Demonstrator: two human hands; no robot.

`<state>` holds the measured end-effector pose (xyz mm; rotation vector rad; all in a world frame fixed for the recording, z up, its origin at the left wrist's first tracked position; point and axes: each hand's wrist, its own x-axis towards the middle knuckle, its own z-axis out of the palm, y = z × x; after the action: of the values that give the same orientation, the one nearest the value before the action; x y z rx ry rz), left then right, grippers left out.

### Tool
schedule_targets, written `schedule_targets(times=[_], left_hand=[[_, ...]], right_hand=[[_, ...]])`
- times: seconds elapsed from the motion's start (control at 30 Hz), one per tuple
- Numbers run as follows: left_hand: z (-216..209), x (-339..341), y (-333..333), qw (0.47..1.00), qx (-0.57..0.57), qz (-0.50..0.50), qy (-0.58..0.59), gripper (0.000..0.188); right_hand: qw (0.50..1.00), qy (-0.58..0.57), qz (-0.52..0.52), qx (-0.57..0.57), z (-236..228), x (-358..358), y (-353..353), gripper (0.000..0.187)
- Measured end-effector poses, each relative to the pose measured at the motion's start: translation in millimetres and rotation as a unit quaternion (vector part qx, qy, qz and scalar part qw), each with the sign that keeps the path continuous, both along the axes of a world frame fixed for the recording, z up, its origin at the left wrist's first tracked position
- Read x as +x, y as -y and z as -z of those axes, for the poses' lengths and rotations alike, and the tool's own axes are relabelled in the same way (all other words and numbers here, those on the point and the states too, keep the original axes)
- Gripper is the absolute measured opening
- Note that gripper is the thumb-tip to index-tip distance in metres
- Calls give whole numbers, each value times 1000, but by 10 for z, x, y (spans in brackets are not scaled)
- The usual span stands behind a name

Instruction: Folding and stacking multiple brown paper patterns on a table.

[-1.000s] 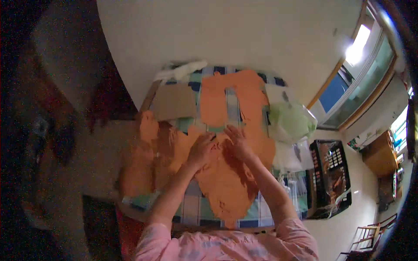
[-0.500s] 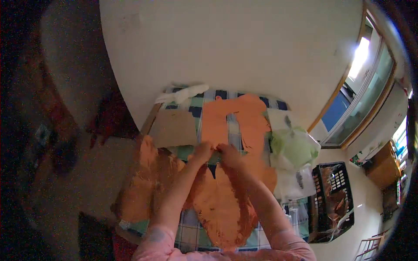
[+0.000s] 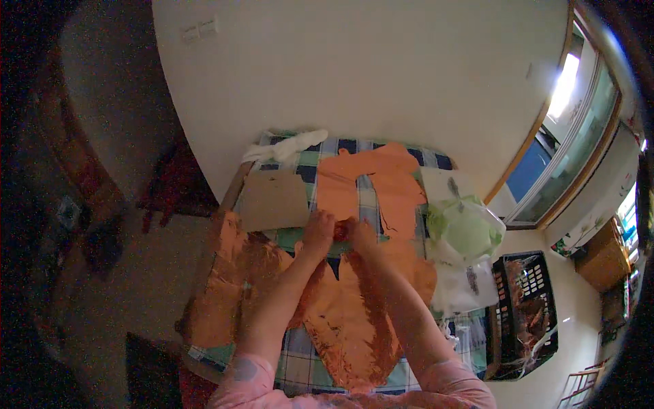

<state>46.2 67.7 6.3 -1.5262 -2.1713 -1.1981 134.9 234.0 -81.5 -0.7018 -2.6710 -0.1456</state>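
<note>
My left hand (image 3: pixel 318 230) and my right hand (image 3: pixel 361 236) are close together over the middle of the table, fingers curled inward. Between them is a small reddish-brown piece (image 3: pixel 340 230), held from both sides; its kind is too blurred to make out. Just beyond lies a flat orange sheet (image 3: pixel 334 178) with a notch cut into it. Below my wrists, between my forearms, spreads a larger orange piece (image 3: pixel 351 327) with dark, streaky edges. Another crumpled orange piece (image 3: pixel 214 307) with brown patches lies left of my left forearm.
A checked cloth (image 3: pixel 294 351) covers the table. On it lie a brown board (image 3: pixel 272 202), a rolled white cloth (image 3: pixel 294 144), a pale green plastic bag (image 3: pixel 463 234) and a white packet (image 3: pixel 470 290). A black basket (image 3: pixel 501 320) holding scraps stands at the right. A wall rises behind the table.
My hands have moved slightly apart, and the reddish-brown piece now shows between them. The view has shifted a little; the sheets lie where they were.
</note>
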Motion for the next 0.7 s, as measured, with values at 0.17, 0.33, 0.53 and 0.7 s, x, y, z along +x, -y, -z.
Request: schedule_targets(times=[0.17, 0.33, 0.53, 0.7], left_hand=[[183, 45, -35, 969, 44, 30, -240, 15], [329, 30, -342, 979, -23, 27, -200, 9], [800, -573, -2, 991, -29, 12, 133, 6], [810, -548, -202, 984, 25, 64, 166, 8]], right_hand=[[974, -222, 48, -17, 309, -4, -219, 25], [828, -357, 11, -432, 185, 173, -737, 29], [895, -225, -19, -384, -337, -255, 208, 29], [882, -226, 10, -414, -262, -132, 7, 27]])
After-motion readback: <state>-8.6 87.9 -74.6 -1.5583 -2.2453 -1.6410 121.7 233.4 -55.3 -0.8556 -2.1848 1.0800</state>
